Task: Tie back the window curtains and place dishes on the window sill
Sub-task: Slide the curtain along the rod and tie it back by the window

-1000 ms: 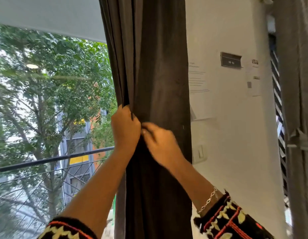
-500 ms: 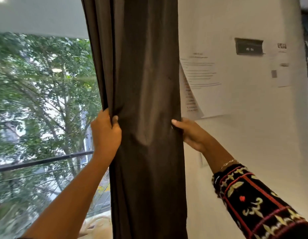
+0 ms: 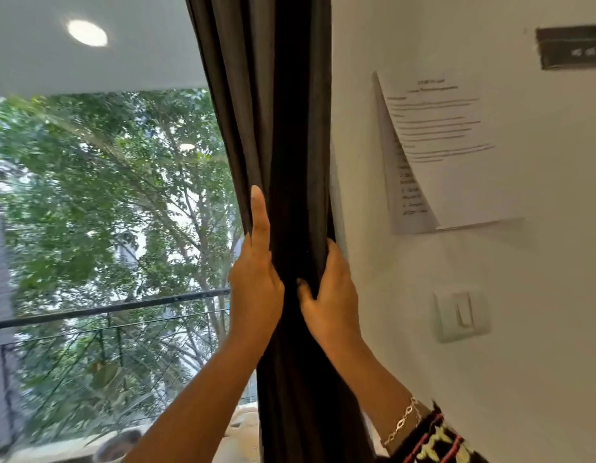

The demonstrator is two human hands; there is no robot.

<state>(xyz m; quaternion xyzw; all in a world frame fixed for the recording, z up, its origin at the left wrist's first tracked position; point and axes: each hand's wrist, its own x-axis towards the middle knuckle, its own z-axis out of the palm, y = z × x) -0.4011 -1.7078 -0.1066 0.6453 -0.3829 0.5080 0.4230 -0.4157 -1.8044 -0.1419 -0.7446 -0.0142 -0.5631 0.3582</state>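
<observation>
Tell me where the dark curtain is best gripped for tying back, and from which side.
I'd grip the curtain at the gathered waist between the left hand and right hand, where its folds are bunched narrowest. Come from both sides: one hand from the window side, the other from the wall side, closing round the vertical bundle.

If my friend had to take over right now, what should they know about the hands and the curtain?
Left hand: holds the curtain at its window-side edge, one finger straight up along it.
Right hand: grips the wall-side edge, thumb in front.
Done: curtain bunched into a narrow bundle between both hands, window showing beside it.
To do: tie it back; no tie shows. Then dishes on the sill; none clearly in view.
</observation>
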